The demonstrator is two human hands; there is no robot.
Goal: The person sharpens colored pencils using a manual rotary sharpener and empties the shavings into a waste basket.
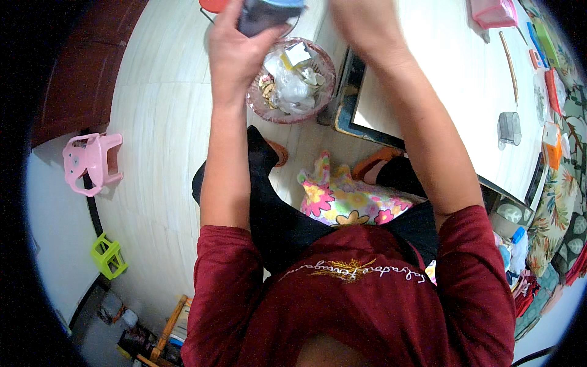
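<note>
At the top edge, my left hand [235, 49] is wrapped round a dark, rounded container with a light blue rim [263, 18]. The container is blurred and partly cut off by the frame, so its exact kind does not show. Just below it stands a trash bin [252, 107] lined with clear plastic, holding crumpled plastic, paper and food scraps. My right hand [367, 27] is up near the top edge, to the right of the container and apart from it. It is smeared by motion and its fingers are out of the frame.
A white-topped table [440, 73] with a dark edge stands at the right, bearing a clear plastic box [509, 128], a thin stick [509, 67] and a pink basket [494, 13]. On the floor at left are a pink child's chair [92, 162] and a green stool [109, 255]. Flowered cloth [348, 202] lies between my legs.
</note>
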